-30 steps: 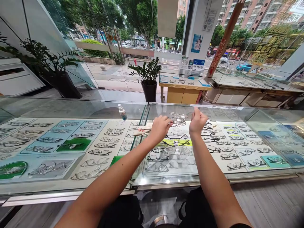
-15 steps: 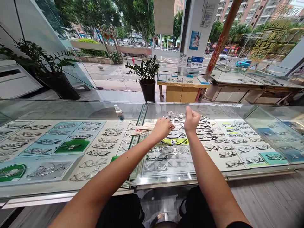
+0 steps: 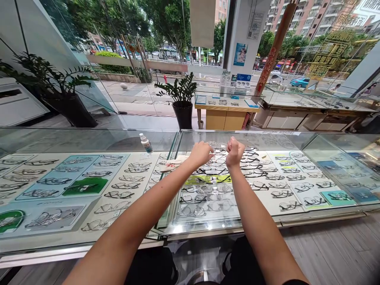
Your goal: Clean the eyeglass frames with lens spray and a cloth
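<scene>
My left hand point(image 3: 202, 154) is closed, fingers curled together, above the glass display counter. Whatever it may hold is too small or hidden to make out. A short gap to the right, my right hand point(image 3: 235, 152) makes a fist with the thumb on top; its inside is hidden. Below and between both hands, rows of eyeglasses point(image 3: 218, 189) lie under the glass. A white cloth with red print point(image 3: 173, 164) rests on the counter just left of my left hand. Farther left stands a small white spray bottle point(image 3: 146, 143) with a blue label.
The glass counter point(image 3: 190, 230) runs across in front of me, with more eyeglasses point(image 3: 121, 194) at left and a green display pad point(image 3: 86, 185). A potted plant point(image 3: 182, 114) and a wooden display cabinet point(image 3: 225, 119) stand beyond it, before the large window.
My right hand has come slightly left and lower, with its fist turned more inward. My left hand has shifted slightly left in view. The whole view has also shifted a little.
</scene>
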The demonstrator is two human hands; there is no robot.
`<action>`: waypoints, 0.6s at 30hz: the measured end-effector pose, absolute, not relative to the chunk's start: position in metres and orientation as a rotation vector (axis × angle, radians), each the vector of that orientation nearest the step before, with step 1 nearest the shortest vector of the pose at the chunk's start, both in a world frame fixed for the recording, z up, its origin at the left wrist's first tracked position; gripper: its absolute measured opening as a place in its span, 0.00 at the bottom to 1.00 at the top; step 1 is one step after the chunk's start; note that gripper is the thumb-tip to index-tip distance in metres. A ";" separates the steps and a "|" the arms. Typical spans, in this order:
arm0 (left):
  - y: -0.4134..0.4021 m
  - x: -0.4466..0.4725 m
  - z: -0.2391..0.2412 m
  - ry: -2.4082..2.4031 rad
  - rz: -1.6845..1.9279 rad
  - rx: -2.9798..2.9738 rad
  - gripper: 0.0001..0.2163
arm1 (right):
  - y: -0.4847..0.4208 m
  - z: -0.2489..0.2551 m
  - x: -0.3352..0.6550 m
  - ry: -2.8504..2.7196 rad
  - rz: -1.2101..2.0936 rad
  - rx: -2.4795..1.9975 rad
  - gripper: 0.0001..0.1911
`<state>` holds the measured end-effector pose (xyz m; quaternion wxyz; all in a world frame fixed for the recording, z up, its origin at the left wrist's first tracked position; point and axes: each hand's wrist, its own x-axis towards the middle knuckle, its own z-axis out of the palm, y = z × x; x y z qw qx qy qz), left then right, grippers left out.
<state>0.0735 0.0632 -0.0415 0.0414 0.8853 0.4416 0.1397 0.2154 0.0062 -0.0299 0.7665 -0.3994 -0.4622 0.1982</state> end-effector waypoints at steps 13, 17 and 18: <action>0.074 0.067 -0.041 1.323 0.667 2.449 0.09 | 0.006 -0.031 0.210 -0.949 0.434 -0.835 0.35; 0.071 0.045 -0.034 1.359 0.938 2.253 0.13 | 0.006 -0.033 0.209 -0.984 0.426 -0.852 0.35; 0.069 0.038 -0.033 1.330 1.037 2.152 0.13 | 0.006 -0.035 0.209 -0.998 0.430 -0.860 0.35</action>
